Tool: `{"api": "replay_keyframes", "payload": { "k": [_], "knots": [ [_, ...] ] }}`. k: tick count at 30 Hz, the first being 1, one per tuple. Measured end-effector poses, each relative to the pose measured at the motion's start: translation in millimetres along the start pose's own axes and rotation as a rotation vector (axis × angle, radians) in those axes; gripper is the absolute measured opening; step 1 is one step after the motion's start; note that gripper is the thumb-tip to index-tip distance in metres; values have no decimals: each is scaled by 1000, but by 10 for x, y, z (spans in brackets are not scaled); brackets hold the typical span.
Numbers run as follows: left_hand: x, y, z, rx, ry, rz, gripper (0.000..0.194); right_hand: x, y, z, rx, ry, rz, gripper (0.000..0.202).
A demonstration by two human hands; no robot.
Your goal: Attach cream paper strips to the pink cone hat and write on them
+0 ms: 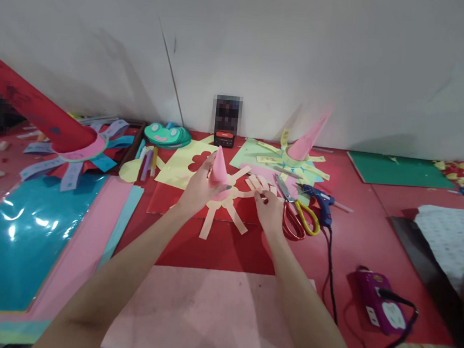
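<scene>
My left hand point(197, 189) is closed around the lower part of a small pink paper cone point(219, 168), which stands upright. Beneath the cone lies a pale yellow flower-shaped paper base, with several cream paper strips point(207, 223) spreading outward from it. To the right, the fingers of my right hand point(270, 205) are pinched at the end of one paper strip point(246, 194). Beyond those fingers is a small fan of loose cream strips point(260, 184). Scissors point(299, 215) with one red and one yellow handle lie just right of my right hand.
A blue glue gun point(322, 203) has its cord running to a purple power adapter point(381, 303). A larger pink cone point(310, 135) with strips stands behind. At left are a red paper cone point(54, 118) and blue sheets point(15, 241). A phone point(225, 122) leans on the wall.
</scene>
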State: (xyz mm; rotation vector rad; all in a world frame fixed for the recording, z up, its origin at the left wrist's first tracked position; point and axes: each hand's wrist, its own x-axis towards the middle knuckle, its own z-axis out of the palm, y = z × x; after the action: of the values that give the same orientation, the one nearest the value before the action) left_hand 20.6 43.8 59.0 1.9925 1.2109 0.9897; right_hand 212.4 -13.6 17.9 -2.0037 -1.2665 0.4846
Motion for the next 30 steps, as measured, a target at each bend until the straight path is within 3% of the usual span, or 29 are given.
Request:
{"api": "replay_keyframes", "payload": {
  "k": [3, 7, 11, 15, 19, 30],
  "knots": [
    [-62, -90, -58, 13, 33, 41, 56, -17, 9, -16, -18, 9, 3, 30],
    [-124, -317, -243, 119, 168, -4, 40, -34, 10, -51, 5, 10, 22, 30],
    [-144, -580, -526, 468, 234, -108, 34, -31, 24, -56, 19, 9, 37, 23],
    [-117, -748, -788, 861, 213, -360, 27, -36, 26, -54, 24, -4, 45, 21],
    [-52, -838, -921, 1003, 137, -499, 25, -49, 14, -67, 17, -11, 25, 21],
    [-74, -855, -1043, 1087, 152, -486, 31, -38, 43, -88, -45, -18, 33, 20]
  ]
}}
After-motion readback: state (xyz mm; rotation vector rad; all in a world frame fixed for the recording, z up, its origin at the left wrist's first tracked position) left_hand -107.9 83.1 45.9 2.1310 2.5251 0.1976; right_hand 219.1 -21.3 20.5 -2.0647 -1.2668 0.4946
